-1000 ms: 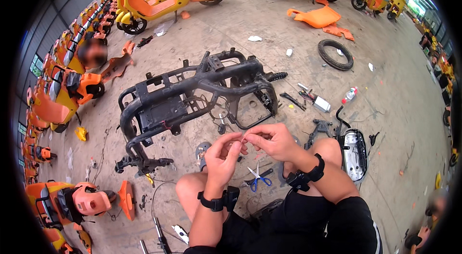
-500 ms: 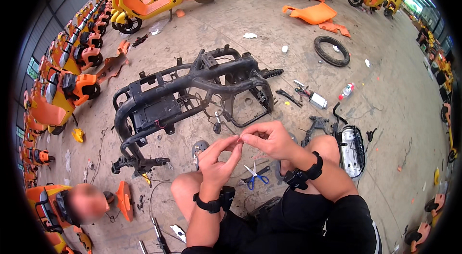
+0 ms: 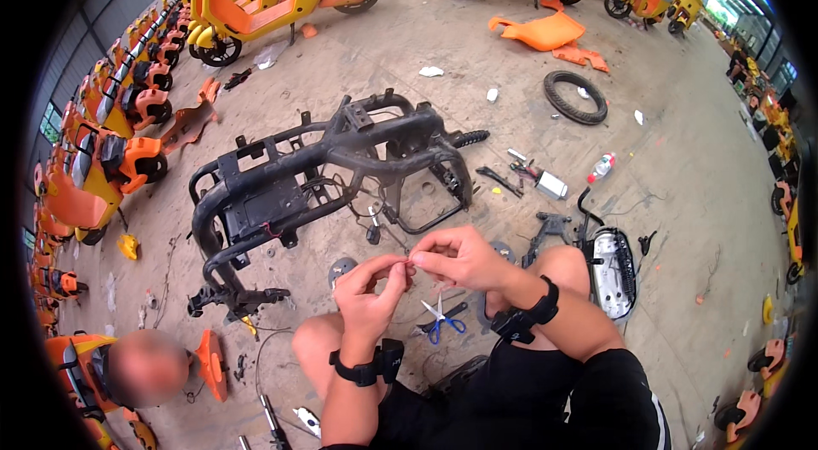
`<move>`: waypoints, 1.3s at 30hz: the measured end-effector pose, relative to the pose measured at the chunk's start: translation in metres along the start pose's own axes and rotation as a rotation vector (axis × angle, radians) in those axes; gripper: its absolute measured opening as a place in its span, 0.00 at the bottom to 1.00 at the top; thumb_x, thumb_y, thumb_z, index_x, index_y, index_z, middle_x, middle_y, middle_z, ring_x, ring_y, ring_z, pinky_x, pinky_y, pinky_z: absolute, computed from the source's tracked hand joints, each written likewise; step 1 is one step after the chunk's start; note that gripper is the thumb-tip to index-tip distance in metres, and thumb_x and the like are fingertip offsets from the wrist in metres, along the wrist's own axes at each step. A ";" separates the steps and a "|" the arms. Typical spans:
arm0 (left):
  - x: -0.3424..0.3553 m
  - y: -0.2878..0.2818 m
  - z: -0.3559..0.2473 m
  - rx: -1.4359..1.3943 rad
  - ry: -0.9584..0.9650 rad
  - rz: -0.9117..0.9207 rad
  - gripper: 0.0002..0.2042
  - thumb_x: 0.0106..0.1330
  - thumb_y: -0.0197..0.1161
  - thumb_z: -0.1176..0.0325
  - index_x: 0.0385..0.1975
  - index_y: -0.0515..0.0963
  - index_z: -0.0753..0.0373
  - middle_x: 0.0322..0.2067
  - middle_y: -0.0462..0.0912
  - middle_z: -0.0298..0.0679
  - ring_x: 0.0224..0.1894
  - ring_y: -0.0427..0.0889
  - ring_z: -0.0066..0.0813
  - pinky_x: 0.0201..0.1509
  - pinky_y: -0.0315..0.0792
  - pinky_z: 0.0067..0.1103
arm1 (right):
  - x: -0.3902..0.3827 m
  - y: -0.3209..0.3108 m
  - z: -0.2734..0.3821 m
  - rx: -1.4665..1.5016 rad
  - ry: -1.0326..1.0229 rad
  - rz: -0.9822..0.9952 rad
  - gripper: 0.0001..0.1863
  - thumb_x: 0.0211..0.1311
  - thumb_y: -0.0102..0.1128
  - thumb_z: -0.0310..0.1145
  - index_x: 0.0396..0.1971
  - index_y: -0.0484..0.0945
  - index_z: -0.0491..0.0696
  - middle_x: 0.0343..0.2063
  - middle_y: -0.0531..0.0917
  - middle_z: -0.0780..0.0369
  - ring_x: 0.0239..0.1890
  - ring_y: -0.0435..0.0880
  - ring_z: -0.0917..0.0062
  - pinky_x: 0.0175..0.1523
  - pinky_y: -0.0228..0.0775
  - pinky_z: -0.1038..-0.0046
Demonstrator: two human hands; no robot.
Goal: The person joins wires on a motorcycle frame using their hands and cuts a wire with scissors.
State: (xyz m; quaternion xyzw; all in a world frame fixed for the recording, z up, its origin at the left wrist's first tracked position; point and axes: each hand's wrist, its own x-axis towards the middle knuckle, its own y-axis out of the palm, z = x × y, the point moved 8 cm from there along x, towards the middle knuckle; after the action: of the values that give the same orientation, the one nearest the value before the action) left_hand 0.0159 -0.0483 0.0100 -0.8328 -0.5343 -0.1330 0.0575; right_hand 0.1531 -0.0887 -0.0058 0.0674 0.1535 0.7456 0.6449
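In front of my knees, both hands meet fingertip to fingertip. My left hand [image 3: 372,290] is pinched closed, and so is my right hand [image 3: 461,262]. Something small and thin, perhaps a wire end, seems to sit between the fingertips; the fingers hide most of it. Beyond my hands a black scooter frame [image 3: 247,181] lies on the floor, with loose cables [image 3: 319,186] hanging from its middle. Scissors with blue handles [image 3: 443,329] lie spread on the floor between my legs, over a dark tool [image 3: 457,311].
Right of my knee lie a black-edged metal part [image 3: 612,271] and a silver box with wires [image 3: 551,186]. Farther off are a bottle [image 3: 601,167], a tyre [image 3: 576,98] and an orange body panel [image 3: 545,31]. Yellow-orange scooters [image 3: 264,2] line the back and left.
The whole view has shifted slightly, so the floor items and my hands sit farther left in it. My fingertips stay pinched together, with small finger movements.
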 end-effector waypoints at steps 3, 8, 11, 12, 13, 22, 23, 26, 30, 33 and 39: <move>0.000 -0.001 0.006 -0.019 -0.069 -0.027 0.05 0.64 0.58 0.80 0.36 0.79 0.73 0.28 0.83 0.42 0.26 0.81 0.25 0.30 0.76 0.18 | -0.004 -0.006 0.021 -0.331 -0.318 -0.288 0.13 0.59 0.66 0.30 0.41 0.79 0.41 0.27 0.78 0.68 0.18 0.71 0.91 0.26 0.63 0.88; -0.001 -0.003 0.010 0.125 -0.091 -0.074 0.04 0.64 0.60 0.79 0.35 0.79 0.73 0.26 0.82 0.38 0.26 0.81 0.22 0.30 0.75 0.17 | -0.015 -0.006 0.028 -0.419 -0.383 -0.430 0.06 0.56 0.68 0.28 0.31 0.83 0.42 0.30 0.83 0.65 0.29 0.81 0.87 0.33 0.73 0.84; -0.002 -0.004 0.002 0.397 0.111 -0.129 0.06 0.56 0.67 0.79 0.33 0.81 0.69 0.25 0.84 0.41 0.27 0.83 0.25 0.33 0.76 0.19 | -0.010 0.002 0.025 -0.405 -0.296 -0.329 0.13 0.58 0.67 0.37 0.32 0.82 0.41 0.27 0.85 0.63 0.31 0.80 0.85 0.37 0.73 0.79; -0.002 0.007 -0.018 0.516 0.314 -0.127 0.07 0.54 0.68 0.80 0.32 0.80 0.68 0.25 0.82 0.42 0.24 0.81 0.29 0.29 0.74 0.21 | -0.005 -0.003 0.017 -0.402 -0.250 -0.299 0.14 0.58 0.67 0.39 0.31 0.82 0.41 0.26 0.84 0.63 0.32 0.79 0.85 0.38 0.72 0.79; -0.002 0.012 -0.023 0.540 0.350 -0.106 0.07 0.53 0.68 0.80 0.32 0.80 0.68 0.24 0.82 0.42 0.23 0.80 0.29 0.29 0.73 0.21 | 0.002 -0.003 0.009 -0.379 -0.221 -0.263 0.13 0.59 0.67 0.38 0.30 0.81 0.41 0.26 0.83 0.64 0.31 0.78 0.86 0.37 0.71 0.80; -0.004 0.010 -0.030 0.529 0.323 -0.014 0.04 0.58 0.63 0.81 0.32 0.80 0.69 0.24 0.81 0.42 0.25 0.80 0.28 0.30 0.73 0.21 | 0.010 -0.003 -0.006 -0.249 -0.080 -0.009 0.10 0.65 0.60 0.35 0.33 0.80 0.42 0.24 0.81 0.67 0.27 0.76 0.88 0.33 0.69 0.82; 0.000 0.014 -0.030 0.494 0.319 0.013 0.04 0.58 0.62 0.81 0.32 0.80 0.69 0.25 0.82 0.42 0.25 0.80 0.28 0.30 0.73 0.21 | 0.009 -0.007 0.000 -0.279 -0.097 -0.028 0.10 0.65 0.60 0.34 0.33 0.80 0.42 0.24 0.81 0.67 0.27 0.76 0.88 0.33 0.69 0.82; 0.001 0.021 -0.019 0.421 0.235 0.076 0.04 0.60 0.60 0.82 0.33 0.79 0.70 0.28 0.82 0.42 0.26 0.80 0.25 0.29 0.72 0.19 | 0.003 -0.008 -0.007 -0.228 -0.115 -0.015 0.10 0.65 0.60 0.35 0.33 0.80 0.42 0.23 0.80 0.67 0.26 0.76 0.88 0.32 0.69 0.82; 0.001 0.010 -0.016 0.396 0.218 0.082 0.04 0.60 0.60 0.83 0.33 0.79 0.71 0.26 0.80 0.40 0.25 0.78 0.22 0.27 0.70 0.17 | 0.007 -0.002 -0.004 -0.263 -0.111 -0.012 0.14 0.63 0.63 0.38 0.31 0.80 0.41 0.23 0.81 0.66 0.25 0.76 0.87 0.30 0.68 0.81; -0.001 0.011 -0.012 0.396 0.161 0.107 0.03 0.61 0.59 0.83 0.33 0.79 0.71 0.26 0.80 0.39 0.25 0.78 0.21 0.27 0.71 0.16 | 0.001 -0.001 -0.001 -0.328 -0.091 -0.019 0.14 0.62 0.64 0.39 0.32 0.80 0.41 0.23 0.81 0.67 0.26 0.76 0.88 0.30 0.67 0.82; 0.000 0.007 0.000 0.269 0.095 0.077 0.03 0.65 0.57 0.80 0.34 0.78 0.71 0.28 0.80 0.38 0.26 0.77 0.20 0.28 0.73 0.16 | 0.004 0.000 0.002 -0.308 -0.103 0.006 0.12 0.64 0.61 0.37 0.31 0.80 0.42 0.22 0.80 0.67 0.25 0.75 0.88 0.31 0.68 0.82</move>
State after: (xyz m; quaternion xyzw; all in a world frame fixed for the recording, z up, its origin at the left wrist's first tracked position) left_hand 0.0221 -0.0515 0.0106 -0.8301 -0.5118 -0.0970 0.1988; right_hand 0.1533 -0.0844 -0.0040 0.0066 0.0038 0.7578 0.6524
